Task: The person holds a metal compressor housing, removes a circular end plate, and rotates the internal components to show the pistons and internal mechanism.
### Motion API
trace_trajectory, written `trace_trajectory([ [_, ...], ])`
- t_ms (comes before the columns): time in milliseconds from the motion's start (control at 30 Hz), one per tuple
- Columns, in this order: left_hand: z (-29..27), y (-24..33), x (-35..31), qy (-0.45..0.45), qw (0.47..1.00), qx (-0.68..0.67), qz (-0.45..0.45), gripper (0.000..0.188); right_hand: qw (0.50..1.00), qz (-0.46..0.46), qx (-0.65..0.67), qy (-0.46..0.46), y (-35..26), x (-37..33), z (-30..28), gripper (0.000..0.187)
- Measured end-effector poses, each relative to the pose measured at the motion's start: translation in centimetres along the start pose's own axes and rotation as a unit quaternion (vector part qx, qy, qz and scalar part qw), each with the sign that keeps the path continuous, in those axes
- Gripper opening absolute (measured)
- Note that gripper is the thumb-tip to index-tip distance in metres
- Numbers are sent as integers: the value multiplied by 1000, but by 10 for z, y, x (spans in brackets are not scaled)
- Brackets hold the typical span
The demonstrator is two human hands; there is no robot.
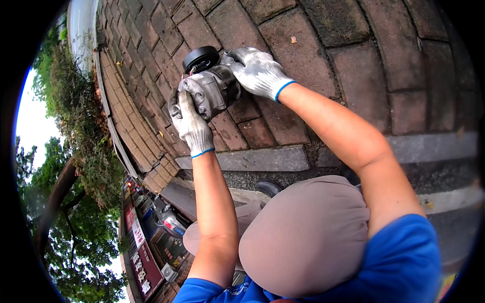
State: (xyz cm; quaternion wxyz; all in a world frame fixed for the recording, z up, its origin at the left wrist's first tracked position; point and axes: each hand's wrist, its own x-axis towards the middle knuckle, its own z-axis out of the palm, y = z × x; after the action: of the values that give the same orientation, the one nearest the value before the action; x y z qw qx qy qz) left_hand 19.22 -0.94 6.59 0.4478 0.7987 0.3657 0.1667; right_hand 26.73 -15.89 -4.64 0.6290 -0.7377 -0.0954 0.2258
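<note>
A grey metal compressor-like machine part (214, 90) with a black round pulley (200, 58) at its far end lies on the red brick paving. My left hand (189, 121), in a white knit glove with a blue cuff, grips the near end of the part. My right hand (258, 71), gloved the same way, holds the far right side of the part by the pulley. Both forearms reach out over my bent knees in grey trousers.
Red brick paving (353, 45) spreads around the part. A grey stone kerb (262, 159) runs across below it, with asphalt nearer me. One dark shoe tip (268, 188) shows under my knee. Trees, shopfronts and parked vehicles appear at the left rim.
</note>
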Motion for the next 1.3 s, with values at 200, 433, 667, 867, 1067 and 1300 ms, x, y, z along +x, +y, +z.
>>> trace_trajectory([
  [200,-4,-4,0,-8,1000,-12,2,43,999,41,14,-31,-2,1,-13,50],
  [433,3,4,-4,26,998,57,13,47,999,-29,-33,-15,11,1,2,44],
  [667,-3,-1,-5,33,997,68,11,46,997,-39,-52,-36,5,-2,-1,46],
  [867,-1,0,-1,25,999,41,8,47,997,-18,-41,-70,3,0,-9,45],
  [1067,-1,0,-3,29,999,25,7,47,994,-2,13,-104,-3,0,-18,52],
  [1300,4,9,-7,30,999,43,-12,47,963,-180,-189,-74,-1,-29,10,103],
])
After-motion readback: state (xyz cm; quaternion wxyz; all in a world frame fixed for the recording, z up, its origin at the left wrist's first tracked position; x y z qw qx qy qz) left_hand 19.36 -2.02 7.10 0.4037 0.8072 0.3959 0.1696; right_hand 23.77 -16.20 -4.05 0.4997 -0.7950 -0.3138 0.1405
